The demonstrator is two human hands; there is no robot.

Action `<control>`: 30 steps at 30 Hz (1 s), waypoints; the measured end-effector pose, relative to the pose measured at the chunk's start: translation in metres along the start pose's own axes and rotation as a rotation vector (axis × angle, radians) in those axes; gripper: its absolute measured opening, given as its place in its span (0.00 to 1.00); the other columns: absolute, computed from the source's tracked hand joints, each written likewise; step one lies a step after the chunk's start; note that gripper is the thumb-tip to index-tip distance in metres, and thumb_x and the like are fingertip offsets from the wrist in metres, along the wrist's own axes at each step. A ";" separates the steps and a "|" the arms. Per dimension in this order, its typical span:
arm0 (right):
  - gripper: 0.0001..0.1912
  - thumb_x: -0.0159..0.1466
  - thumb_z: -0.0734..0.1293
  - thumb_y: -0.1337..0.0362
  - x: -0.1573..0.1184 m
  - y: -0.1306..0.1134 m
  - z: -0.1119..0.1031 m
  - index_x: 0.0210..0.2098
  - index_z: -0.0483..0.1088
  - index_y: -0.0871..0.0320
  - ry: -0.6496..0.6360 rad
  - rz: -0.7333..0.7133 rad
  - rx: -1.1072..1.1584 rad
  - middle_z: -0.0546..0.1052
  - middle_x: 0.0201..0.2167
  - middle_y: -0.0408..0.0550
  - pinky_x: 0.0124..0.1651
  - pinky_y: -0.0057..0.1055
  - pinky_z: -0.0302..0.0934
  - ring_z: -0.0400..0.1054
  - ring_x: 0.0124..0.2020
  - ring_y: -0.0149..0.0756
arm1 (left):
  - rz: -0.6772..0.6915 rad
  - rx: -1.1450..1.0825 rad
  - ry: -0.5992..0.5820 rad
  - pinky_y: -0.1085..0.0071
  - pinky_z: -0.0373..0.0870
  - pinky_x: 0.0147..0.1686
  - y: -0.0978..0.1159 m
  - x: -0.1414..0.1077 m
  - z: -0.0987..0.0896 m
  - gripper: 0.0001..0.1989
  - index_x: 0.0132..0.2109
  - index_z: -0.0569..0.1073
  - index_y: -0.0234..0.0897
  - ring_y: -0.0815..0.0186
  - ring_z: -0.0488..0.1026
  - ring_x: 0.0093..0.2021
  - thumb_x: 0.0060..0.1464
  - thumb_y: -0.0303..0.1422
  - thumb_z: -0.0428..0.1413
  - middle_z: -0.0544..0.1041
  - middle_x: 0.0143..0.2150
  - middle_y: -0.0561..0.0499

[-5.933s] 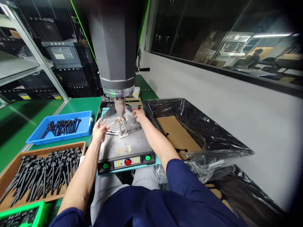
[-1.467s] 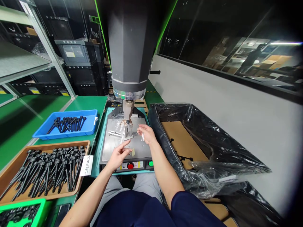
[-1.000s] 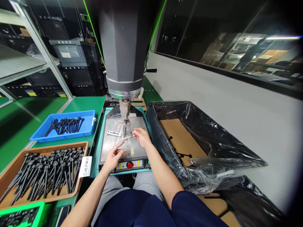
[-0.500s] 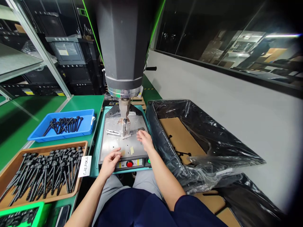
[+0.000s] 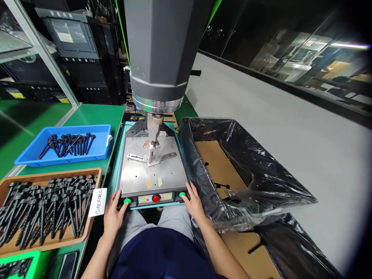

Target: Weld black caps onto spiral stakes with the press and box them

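Observation:
My left hand (image 5: 114, 215) is at the left front corner of the machine base, thumb on the green button (image 5: 127, 201), fingers apart and nothing held. At the right corner, my right hand (image 5: 195, 201) has its thumb on the other green button (image 5: 182, 194), fingers spread along the edge. Between them is a red button (image 5: 156, 198). On the metal plate (image 5: 130, 174) stands a small fixture (image 5: 154, 159), with the machine's metal horn (image 5: 154, 126) directly above it. A black part seems to be in the fixture, mostly hidden.
To the left are a blue tray (image 5: 62, 161) and a brown tray (image 5: 97, 182) of black parts, with a green bin (image 5: 36, 263) nearer me. A box lined with black plastic (image 5: 261, 166) stands at the right. The grey machine head (image 5: 161, 50) hangs above the plate.
Both hands have moved from above the plate to its front corners, the left down and left, the right down and right. Thumbs now rest on the green buttons. The view has shifted slightly.

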State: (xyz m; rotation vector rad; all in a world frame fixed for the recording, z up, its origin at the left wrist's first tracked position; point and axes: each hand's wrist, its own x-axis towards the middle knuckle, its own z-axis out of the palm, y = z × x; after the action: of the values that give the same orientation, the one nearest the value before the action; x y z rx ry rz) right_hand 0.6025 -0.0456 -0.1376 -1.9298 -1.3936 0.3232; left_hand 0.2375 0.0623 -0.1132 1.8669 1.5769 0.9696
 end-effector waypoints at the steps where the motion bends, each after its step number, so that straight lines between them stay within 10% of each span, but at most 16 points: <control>1: 0.31 0.67 0.61 0.56 0.000 0.003 -0.001 0.69 0.54 0.47 -0.010 -0.012 -0.004 0.55 0.69 0.52 0.65 0.45 0.57 0.55 0.68 0.47 | 0.008 -0.008 -0.010 0.57 0.68 0.57 -0.003 0.001 -0.001 0.31 0.65 0.66 0.47 0.51 0.65 0.63 0.55 0.46 0.57 0.66 0.65 0.45; 7: 0.31 0.68 0.60 0.56 0.000 0.003 0.000 0.69 0.53 0.48 0.020 -0.010 -0.014 0.55 0.69 0.53 0.65 0.45 0.57 0.54 0.68 0.47 | 0.013 0.029 -0.021 0.60 0.74 0.47 -0.001 0.001 -0.007 0.30 0.65 0.65 0.46 0.51 0.67 0.61 0.56 0.46 0.56 0.66 0.64 0.43; 15: 0.33 0.66 0.62 0.53 0.001 -0.001 0.001 0.69 0.54 0.52 0.019 0.029 0.016 0.55 0.69 0.56 0.66 0.46 0.56 0.54 0.68 0.48 | 0.018 -0.169 0.090 0.54 0.67 0.57 0.055 0.013 -0.003 0.24 0.57 0.71 0.38 0.52 0.68 0.59 0.56 0.42 0.57 0.70 0.60 0.39; 24: 0.33 0.65 0.63 0.53 0.002 -0.005 -0.003 0.68 0.57 0.52 0.012 0.055 0.057 0.57 0.68 0.55 0.66 0.45 0.56 0.56 0.67 0.48 | -0.842 -1.244 -0.322 0.66 0.75 0.48 0.129 0.051 0.042 0.16 0.47 0.74 0.31 0.59 0.79 0.46 0.52 0.33 0.64 0.78 0.50 0.37; 30: 0.32 0.64 0.64 0.52 0.006 -0.009 -0.006 0.65 0.62 0.55 0.030 0.101 0.141 0.60 0.66 0.57 0.66 0.46 0.55 0.57 0.66 0.48 | -0.914 -1.547 -0.358 0.66 0.77 0.46 0.150 0.065 0.060 0.14 0.47 0.74 0.34 0.61 0.78 0.47 0.60 0.39 0.56 0.77 0.52 0.39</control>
State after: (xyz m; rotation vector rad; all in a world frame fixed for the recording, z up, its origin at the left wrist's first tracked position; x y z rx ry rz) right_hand 0.6019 -0.0417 -0.1259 -1.8849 -1.2233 0.4277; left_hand 0.3818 0.1004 -0.0232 0.1560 0.7318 0.8422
